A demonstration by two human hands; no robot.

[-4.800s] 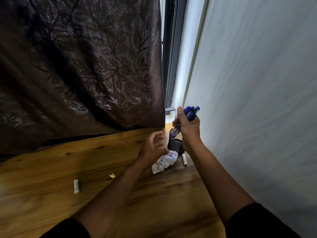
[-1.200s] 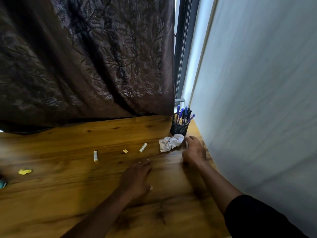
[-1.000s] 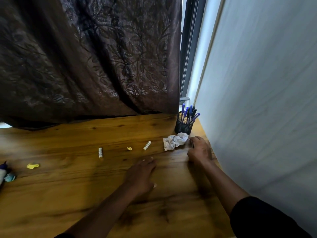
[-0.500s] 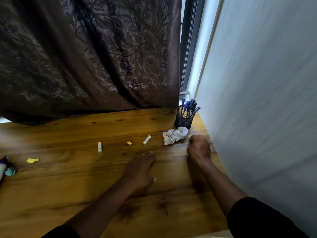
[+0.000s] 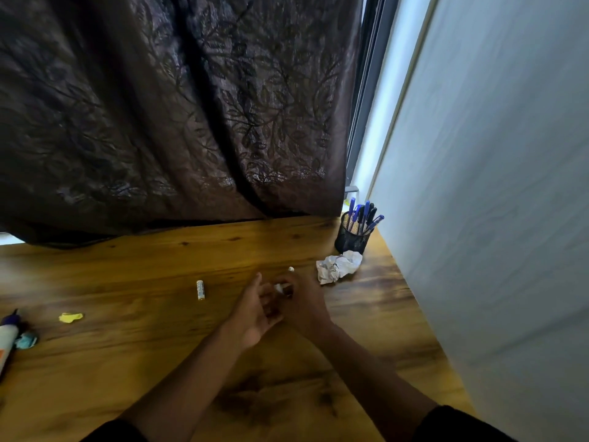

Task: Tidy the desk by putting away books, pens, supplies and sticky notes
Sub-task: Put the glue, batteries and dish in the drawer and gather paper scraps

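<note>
On the wooden desk [image 5: 127,362] my two hands meet in the middle. My right hand [image 5: 304,306] pinches a small white stick [image 5: 279,287] at its fingertips. My left hand [image 5: 251,311] lies beside it, palm turned up and fingers relaxed, holding nothing. The tip of another small white stick [image 5: 290,268] shows just beyond my right fingers. A third white stick [image 5: 200,289] lies to the left. A black mesh pen cup [image 5: 350,241] with several blue pens [image 5: 363,215] stands in the far right corner. Crumpled white paper [image 5: 338,267] sits in front of it.
A yellow paper scrap [image 5: 70,317] lies at the left, with a white glue bottle [image 5: 6,344] and a teal crumpled bit [image 5: 26,340] at the desk's left edge. A dark patterned curtain [image 5: 178,116] hangs behind the desk. A pale wall [image 5: 497,218] borders the right side.
My right hand has left the spot by the crumpled paper and moved left, carrying a small white stick. My left hand has lifted off the desk and turned palm up beside it.
</note>
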